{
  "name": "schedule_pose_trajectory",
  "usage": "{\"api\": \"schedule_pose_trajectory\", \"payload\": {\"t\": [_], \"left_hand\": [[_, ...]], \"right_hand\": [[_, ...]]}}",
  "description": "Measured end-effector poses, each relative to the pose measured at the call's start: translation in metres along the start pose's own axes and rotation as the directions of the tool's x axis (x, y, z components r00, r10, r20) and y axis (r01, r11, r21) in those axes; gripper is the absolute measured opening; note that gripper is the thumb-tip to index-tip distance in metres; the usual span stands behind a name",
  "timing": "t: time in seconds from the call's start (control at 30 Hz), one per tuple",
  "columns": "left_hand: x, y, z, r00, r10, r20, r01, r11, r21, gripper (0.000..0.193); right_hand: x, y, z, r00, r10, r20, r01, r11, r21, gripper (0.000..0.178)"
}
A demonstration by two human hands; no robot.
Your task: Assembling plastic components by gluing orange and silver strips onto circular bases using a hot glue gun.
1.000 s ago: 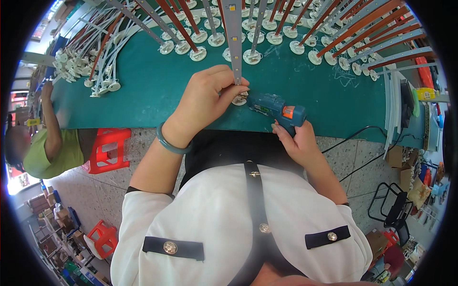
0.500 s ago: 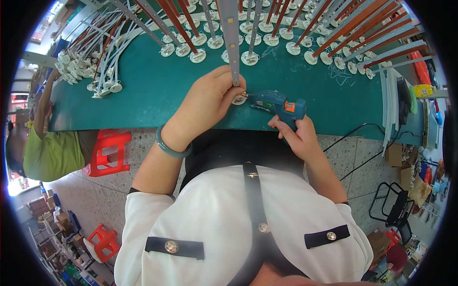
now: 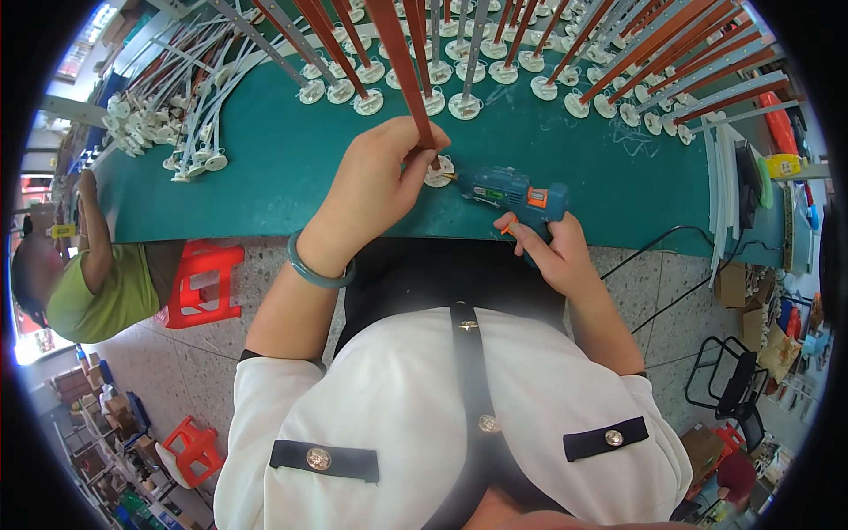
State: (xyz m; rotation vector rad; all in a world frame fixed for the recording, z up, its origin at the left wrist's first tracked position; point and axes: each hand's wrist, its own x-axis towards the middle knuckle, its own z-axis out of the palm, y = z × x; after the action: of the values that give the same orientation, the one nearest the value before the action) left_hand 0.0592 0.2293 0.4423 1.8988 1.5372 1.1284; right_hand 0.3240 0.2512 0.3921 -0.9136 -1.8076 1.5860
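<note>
My left hand (image 3: pixel 382 181), with a bangle at its wrist, pinches a thin upright strip (image 3: pixel 402 75) low down. The strip's reddish-brown side shows, and its lower end meets a small round white base (image 3: pixel 440 171) on the green table (image 3: pixel 265 190). In my right hand (image 3: pixel 558 252) is a teal glue gun (image 3: pixel 511 192), gripped by the handle, with a finger at its orange trigger. The nozzle points left and reaches the edge of that base; whether glue is coming out is too small to tell.
Many similar strips on round white bases (image 3: pixel 465 107) stand across the far side. A pile of loose white leads (image 3: pixel 146 124) lies at the far left. A black cable (image 3: pixel 658 238) runs off right. At left, a person in a green shirt (image 3: pixel 106 296) sits near a red stool (image 3: pixel 205 283).
The strip in my left hand has turned from its grey face with small lights to its reddish-brown side, leaning further left. More of the base shows. The glue gun has barely moved.
</note>
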Motion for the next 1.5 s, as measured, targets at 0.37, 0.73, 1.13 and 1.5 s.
{"api": "schedule_pose_trajectory", "payload": {"t": [0.37,0.73,1.13,1.5], "left_hand": [[0.004,-0.001,0.001,1.000,0.013,0.019,-0.014,0.999,0.032,0.018],[0.004,-0.004,0.003,1.000,0.006,0.008,-0.006,1.000,0.003,0.018],[-0.010,0.005,0.006,0.988,0.029,-0.153,-0.021,0.998,0.053,0.045],[-0.027,0.001,0.006,0.899,-0.116,-0.423,0.051,0.985,-0.162,0.048]], "right_hand": [[0.007,-0.002,0.004,0.998,0.067,-0.013,-0.068,0.989,-0.133,0.025],[0.009,0.003,0.003,1.000,-0.007,-0.028,0.001,0.978,-0.207,0.032],[0.008,0.022,-0.003,0.961,-0.277,-0.008,0.255,0.894,-0.368,0.028],[-0.006,0.013,-0.015,0.995,0.078,-0.061,-0.057,0.954,0.294,0.036]]}}
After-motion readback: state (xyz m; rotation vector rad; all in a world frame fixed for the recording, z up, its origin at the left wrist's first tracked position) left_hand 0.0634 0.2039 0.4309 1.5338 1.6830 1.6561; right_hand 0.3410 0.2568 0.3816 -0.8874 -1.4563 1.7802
